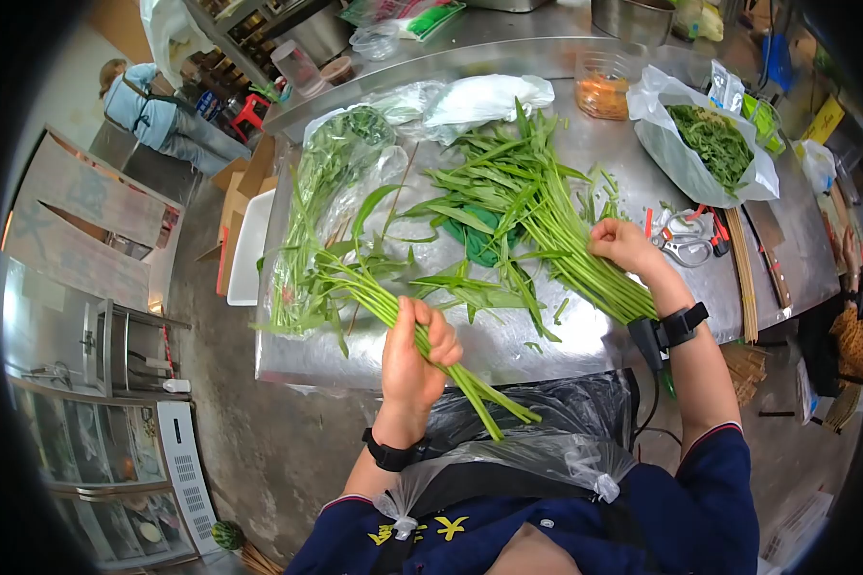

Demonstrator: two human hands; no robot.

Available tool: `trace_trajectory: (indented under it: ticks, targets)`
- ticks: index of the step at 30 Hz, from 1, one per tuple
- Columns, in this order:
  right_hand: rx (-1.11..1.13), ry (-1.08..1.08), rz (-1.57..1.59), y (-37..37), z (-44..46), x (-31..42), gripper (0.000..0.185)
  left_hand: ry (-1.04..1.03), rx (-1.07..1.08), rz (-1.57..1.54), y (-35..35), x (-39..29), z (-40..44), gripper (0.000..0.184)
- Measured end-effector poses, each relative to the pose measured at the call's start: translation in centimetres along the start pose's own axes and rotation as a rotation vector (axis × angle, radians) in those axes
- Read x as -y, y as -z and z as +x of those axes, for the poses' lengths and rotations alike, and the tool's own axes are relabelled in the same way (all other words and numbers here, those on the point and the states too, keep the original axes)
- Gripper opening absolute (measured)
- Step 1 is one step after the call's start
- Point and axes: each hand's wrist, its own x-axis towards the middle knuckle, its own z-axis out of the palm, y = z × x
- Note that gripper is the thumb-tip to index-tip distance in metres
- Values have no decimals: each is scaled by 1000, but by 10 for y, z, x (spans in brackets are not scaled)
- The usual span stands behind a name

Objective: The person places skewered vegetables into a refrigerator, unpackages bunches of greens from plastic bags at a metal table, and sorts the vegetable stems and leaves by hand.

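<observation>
My left hand is wrapped round a small bunch of water spinach stems, held over the front edge of the metal table. Its leafy ends point away to the left, and the cut ends hang toward my apron. My right hand is closed, thumb and fingers pinched together, at the right side of a large pile of water spinach. Whether a stem sits between those fingertips is hidden. Under the leaves lies some dark green material. Loose leaves and bits of stem are scattered between the hands.
More greens in clear plastic lie at the left of the steel table. To the right are a bag of leafy greens, scissors, a knife and thin sticks. Another person stands far left.
</observation>
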Motion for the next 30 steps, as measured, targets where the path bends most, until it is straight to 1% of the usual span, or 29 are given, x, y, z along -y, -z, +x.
trace_trajectory:
  ticks: [1,3,4,5,7,8,10,11,13,14,16,17,19,20,21,23,25,27,29,30]
  targets:
    - [0,-1,0,3,-2,2,21,33,131,-49,9,-1,1,27]
    - [-65,54,56,14,-6,12,19,30,91,-60,15,-1,2,25]
    - [-110,132,58,23,-6,15,18,28,53,-71,15,-1,3,24]
    - [-111,133,51,29,-13,33,18,28,56,-77,15,-2,3,24]
    - [-290,284,246,37,-30,71,15,39,3,-25,12,-2,2,19]
    - [-290,289,239,39,-34,79,15,36,7,-32,12,-1,2,19]
    - [-410,329,188,40,-42,91,14,46,3,-21,11,-1,3,17]
    - [-405,340,181,38,-48,100,14,36,7,-29,10,-1,4,17]
    - [-396,412,322,25,-60,113,14,25,-11,-1,8,1,1,16]
    - [-350,421,367,18,-62,115,14,18,-19,-7,7,2,-1,16]
    - [-265,444,240,-4,-68,117,11,2,28,40,1,2,-3,15]
    - [-225,472,153,-20,-71,118,11,-20,13,33,-5,1,-5,15]
    - [-113,440,95,-50,-83,128,10,-16,63,113,-17,1,-11,14]
    - [-98,485,32,-65,-87,129,12,-33,37,106,-21,2,-13,14]
    - [-63,503,17,-78,-90,126,12,-44,56,132,-25,2,-12,14]
    - [34,492,-55,-90,-100,132,12,-69,68,158,-24,2,-12,15]
    - [40,523,-108,-97,-102,132,12,-63,107,150,-15,6,-11,20]
    - [30,543,-159,-101,-103,132,12,-62,82,144,-11,6,-11,19]
    - [6,615,-236,-99,-104,137,12,-51,114,172,-7,7,-12,16]
    - [3,610,-237,-99,-105,139,12,-46,116,172,-7,8,-12,16]
